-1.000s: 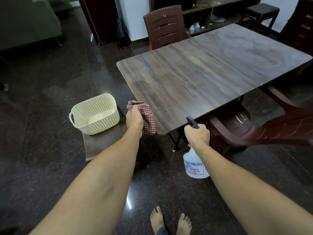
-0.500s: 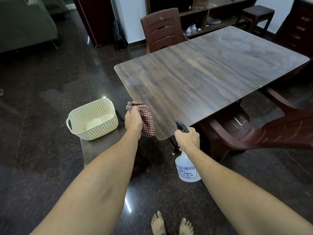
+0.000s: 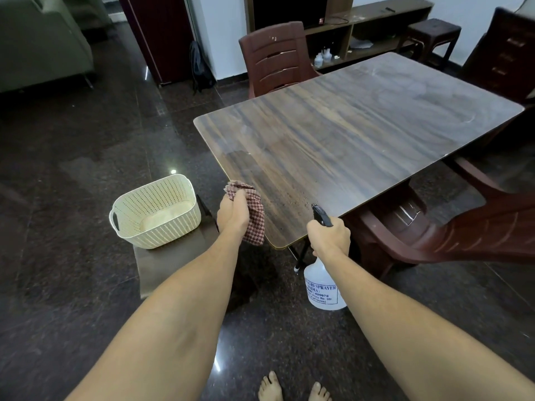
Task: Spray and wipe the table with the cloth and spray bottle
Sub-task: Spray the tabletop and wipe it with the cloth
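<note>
A dark wood-grain table (image 3: pixel 362 134) fills the middle right, with fine droplets near its close corner. My left hand (image 3: pixel 233 214) grips a red-and-white checked cloth (image 3: pixel 254 218) at that corner's left edge, the cloth hanging partly below the tabletop. My right hand (image 3: pixel 328 237) holds a translucent white spray bottle (image 3: pixel 322 287) by its black trigger head, just in front of the near edge, with the nozzle pointing over the tabletop.
A cream perforated basket (image 3: pixel 156 211) sits on a low brown stool (image 3: pixel 170 261) left of the table. Maroon plastic chairs stand at the far side (image 3: pixel 275 59) and at the right (image 3: pixel 463 235). My bare feet (image 3: pixel 292 386) are on the dark polished floor.
My right hand and the spray bottle have shifted left and slightly up toward the table's near corner. My left hand stays at the corner with the cloth.
</note>
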